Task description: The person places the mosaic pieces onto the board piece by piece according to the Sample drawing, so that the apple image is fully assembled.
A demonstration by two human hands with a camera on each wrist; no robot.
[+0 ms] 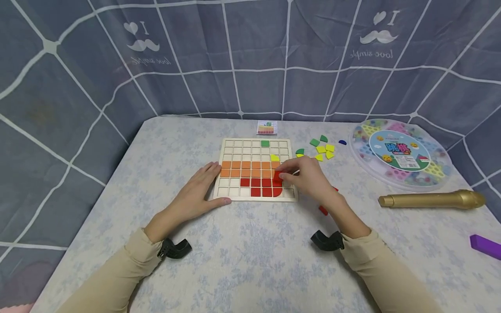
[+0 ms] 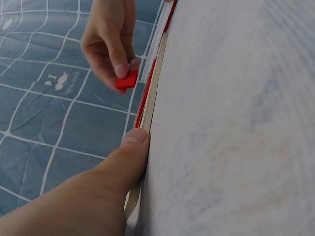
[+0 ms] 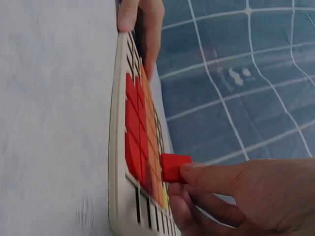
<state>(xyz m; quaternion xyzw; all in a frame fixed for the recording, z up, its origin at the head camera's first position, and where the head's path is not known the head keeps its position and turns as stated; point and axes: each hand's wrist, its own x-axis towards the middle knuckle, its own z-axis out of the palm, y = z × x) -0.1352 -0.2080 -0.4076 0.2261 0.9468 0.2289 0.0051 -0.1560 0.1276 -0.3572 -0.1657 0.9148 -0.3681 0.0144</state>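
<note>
A: Wrist views vs head?
B: Right wrist view shows the right hand [image 3: 246,196] pinching a small red square tile [image 3: 174,167] between thumb and fingertips, held just above the square wooden grid board [image 3: 117,147], not seated. Head view blurs that gap; the tile [image 1: 278,175] sits over the board's right side, third row from the near edge. Left wrist view shows the left hand [image 2: 74,196] with its thumb pressed to the board's near-left corner, fingers flat.

A: Counts?
B: Head view: two orange rows of six or so, about six red tiles plus one red quarter-round, one green square [image 1: 265,143], one yellow piece [image 1: 275,158] on the board [image 1: 256,168].

A: Around it?
B: Loose green and yellow pieces [image 1: 322,149] off the board's far-right corner, a small pattern card [image 1: 267,127] beyond its far edge, a round clear plastic tile box [image 1: 399,154] at the tabletop's far-right corner, a gold microphone [image 1: 432,200] near the right edge, a purple block [image 1: 486,246]. Red bits lie partly hidden under the right wrist.
</note>
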